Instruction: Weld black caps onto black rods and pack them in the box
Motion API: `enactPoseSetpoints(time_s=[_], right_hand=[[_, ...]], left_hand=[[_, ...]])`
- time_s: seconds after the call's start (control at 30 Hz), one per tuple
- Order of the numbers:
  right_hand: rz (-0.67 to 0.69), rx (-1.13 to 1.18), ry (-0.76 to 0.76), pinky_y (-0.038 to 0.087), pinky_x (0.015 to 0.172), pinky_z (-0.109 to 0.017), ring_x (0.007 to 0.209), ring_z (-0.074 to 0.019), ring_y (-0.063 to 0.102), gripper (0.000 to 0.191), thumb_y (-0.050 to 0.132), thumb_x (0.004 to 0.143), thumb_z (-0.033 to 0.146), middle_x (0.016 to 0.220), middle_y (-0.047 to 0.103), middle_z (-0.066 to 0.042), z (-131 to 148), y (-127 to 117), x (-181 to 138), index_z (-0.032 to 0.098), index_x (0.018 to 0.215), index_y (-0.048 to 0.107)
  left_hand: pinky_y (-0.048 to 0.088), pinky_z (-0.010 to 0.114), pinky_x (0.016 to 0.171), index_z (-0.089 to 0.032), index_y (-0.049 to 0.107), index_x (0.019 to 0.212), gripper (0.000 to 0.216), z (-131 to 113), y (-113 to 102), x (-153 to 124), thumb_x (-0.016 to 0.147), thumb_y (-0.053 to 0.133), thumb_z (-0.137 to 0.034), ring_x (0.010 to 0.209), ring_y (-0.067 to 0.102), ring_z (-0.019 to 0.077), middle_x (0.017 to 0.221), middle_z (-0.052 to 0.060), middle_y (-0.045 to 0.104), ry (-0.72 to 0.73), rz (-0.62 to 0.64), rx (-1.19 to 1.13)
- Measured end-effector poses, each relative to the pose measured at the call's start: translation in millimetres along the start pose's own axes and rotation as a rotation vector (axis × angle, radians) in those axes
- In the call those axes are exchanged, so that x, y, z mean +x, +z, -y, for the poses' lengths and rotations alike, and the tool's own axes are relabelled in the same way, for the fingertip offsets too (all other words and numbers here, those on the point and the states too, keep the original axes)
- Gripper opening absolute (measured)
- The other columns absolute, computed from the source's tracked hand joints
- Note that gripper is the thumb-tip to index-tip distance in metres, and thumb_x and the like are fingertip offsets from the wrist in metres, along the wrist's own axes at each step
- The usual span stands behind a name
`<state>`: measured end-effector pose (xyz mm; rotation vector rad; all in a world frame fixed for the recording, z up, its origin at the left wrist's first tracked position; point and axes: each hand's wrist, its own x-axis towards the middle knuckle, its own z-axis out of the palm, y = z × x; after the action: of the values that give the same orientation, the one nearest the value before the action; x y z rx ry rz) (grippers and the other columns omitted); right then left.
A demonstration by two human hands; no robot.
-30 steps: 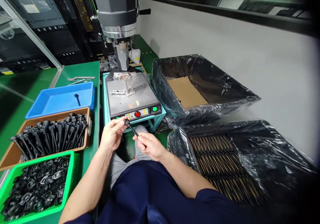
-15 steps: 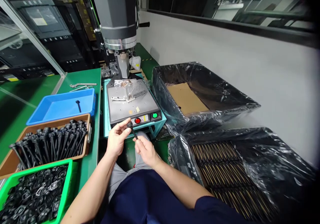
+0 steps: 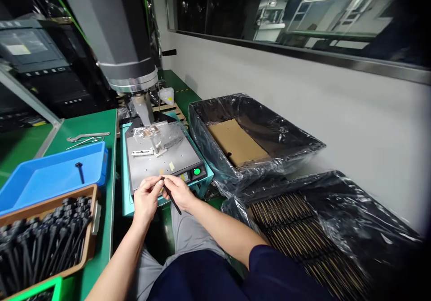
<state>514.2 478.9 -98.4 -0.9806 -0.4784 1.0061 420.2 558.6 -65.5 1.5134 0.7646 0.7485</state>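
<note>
Stem (image 3: 175, 204) was pinched by left hand (image 3: 147, 198) and right hand (image 3: 180, 194), both nearly closed; top-end handling seemed underway, steadiness apparently needed next.

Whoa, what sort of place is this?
Probably a factory workshop. There's a big machine with a green button, a brown bin packed with black parts, and thin dark parts laid in rows in a plastic-lined box.

Rod (image 3: 174, 204) partly hidden; green bin (image 3: 58, 286) cut off.

Thin black rod (image 3: 174, 203), slanted, held aloft
</note>
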Motion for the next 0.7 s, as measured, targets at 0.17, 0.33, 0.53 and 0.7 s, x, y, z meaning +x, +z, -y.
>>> enactPoseSetpoints(time_s=[0.17,0.33,0.53,0.7], right_hand=[[-0.079,0.098,0.116,0.036,0.041,-0.018,0.05,-0.0063,0.05,0.035,0.071,0.08,0.041,0.078,0.062,0.0,-4.0,-13.1,56.6,0.017,0.104,0.065],[-0.146,0.011,0.268,0.037,0.039,-0.016,0.047,-0.0049,0.05,0.018,0.061,0.085,0.022,0.078,0.059,0.001,-11.2,-1.3,124.2,0.016,0.103,0.062],[-0.179,0.029,0.155,0.046,0.047,-0.021,0.051,-0.008,0.051,0.017,0.059,0.084,0.024,0.071,0.054,0.005,-5.7,16.7,178.5,0.018,0.1,0.056],[-0.211,-0.108,-0.154,0.054,0.062,-0.028,0.067,-0.0137,0.059,0.033,0.06,0.083,0.038,0.083,0.059,0.0,7.2,-1.1,179.5,0.02,0.11,0.056]], left_hand=[[0.049,0.031,0.09,-0.02,0.077,0.093,0.028,10.3,-6.9,57.6,0.072,0.078,-0.038,0.099,0.064,0.0212,0.101,0.007,0.072,-0.068,-0.049,0.023],[0.051,0.025,0.074,-0.017,0.069,0.102,0.039,2.7,-18.5,155.7,0.07,0.079,-0.038,0.091,0.064,0.0156,0.11,0.009,0.068,-0.153,-0.243,-0.083],[0.05,0.022,0.058,-0.013,0.062,0.09,0.042,1.6,-17.2,224.5,0.067,0.081,-0.043,0.068,0.064,0.0126,0.082,0.007,0.067,-0.441,-0.055,-0.254],[0.044,0.016,0.049,-0.014,0.057,0.077,0.031,1.7,-8.3,220.6,0.063,0.084,-0.021,0.055,0.06,0.0084,0.063,-0.001,0.061,-0.387,-0.029,-0.39]])
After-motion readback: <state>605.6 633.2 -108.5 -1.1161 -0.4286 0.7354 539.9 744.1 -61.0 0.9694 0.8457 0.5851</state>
